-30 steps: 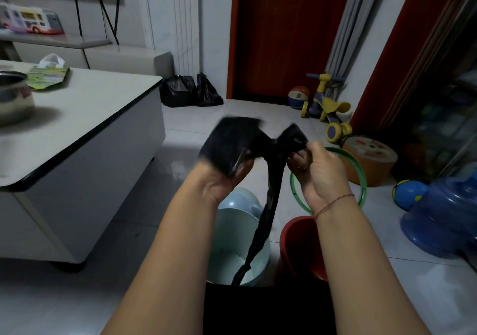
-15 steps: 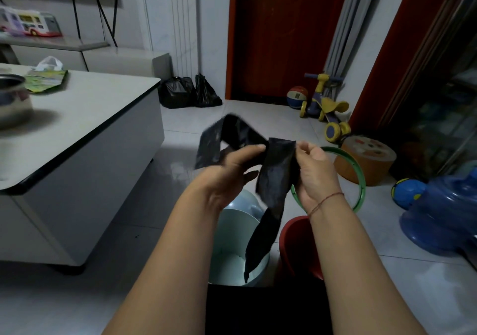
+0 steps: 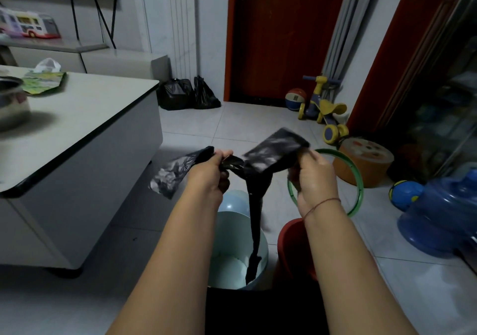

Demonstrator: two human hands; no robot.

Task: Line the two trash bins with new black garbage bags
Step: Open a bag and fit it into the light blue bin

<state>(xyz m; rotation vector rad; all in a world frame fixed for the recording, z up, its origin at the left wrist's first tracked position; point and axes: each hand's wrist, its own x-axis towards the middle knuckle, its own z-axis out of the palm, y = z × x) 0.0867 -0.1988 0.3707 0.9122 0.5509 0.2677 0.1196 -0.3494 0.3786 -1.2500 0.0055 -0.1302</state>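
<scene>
My left hand (image 3: 210,174) and my right hand (image 3: 313,177) both grip a black garbage bag (image 3: 273,154) held in front of me. One end of it sticks out to the left past my left hand, a flat part rises toward my right hand, and a twisted tail hangs down into the pale blue bin (image 3: 232,265) on the floor below. Right of that bin stands a red bin (image 3: 291,244), partly hidden behind my right forearm. Neither bin shows a liner.
A white low table (image 3: 85,128) with a metal pot (image 3: 11,102) stands at the left. Two filled black bags (image 3: 188,94) sit by the red door. A green hoop (image 3: 357,192), round stool (image 3: 366,161), toy scooter (image 3: 325,110), balls and a blue water jug (image 3: 444,213) crowd the right floor.
My hands have moved apart and stretched the bag sideways. The left end now flares out past my left hand and the flat part has swung up to the right.
</scene>
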